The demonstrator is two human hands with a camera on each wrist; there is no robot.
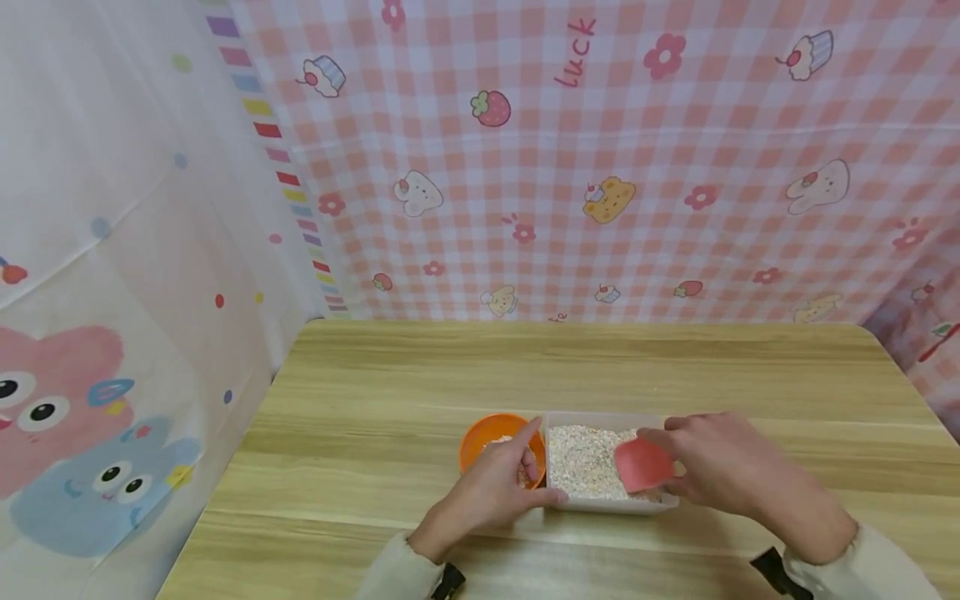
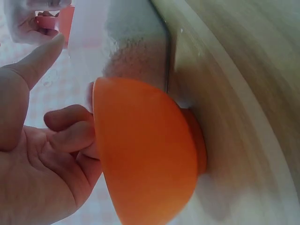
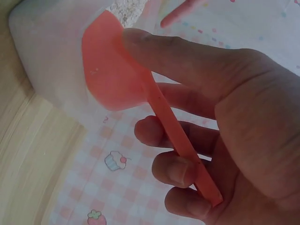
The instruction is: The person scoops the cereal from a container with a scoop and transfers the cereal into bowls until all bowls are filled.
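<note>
In the head view a translucent plastic container [image 1: 615, 505], filled with pale oat-like flakes [image 1: 583, 457], stands on the table. Against its left end is an orange bowl [image 1: 474, 446] with some pale bits inside. My left hand [image 1: 491, 483] reaches over the bowl and grips the container's left end, thumb at the near corner and index finger toward the far one. Its other fingers curl beside the bowl's rim in the left wrist view. My right hand [image 1: 716, 467] holds a coral-pink scoop [image 3: 115, 65] by its handle, thumb along the scoop's edge. The scoop is tilted over the flakes, its inside hidden.
The wood-grain table [image 1: 375, 375] extends to both sides and behind the container. A pink checked cloth [image 1: 465, 167] hangs at the table's back edge. To the left hangs a white cloth [image 1: 150, 275] with cartoon figures.
</note>
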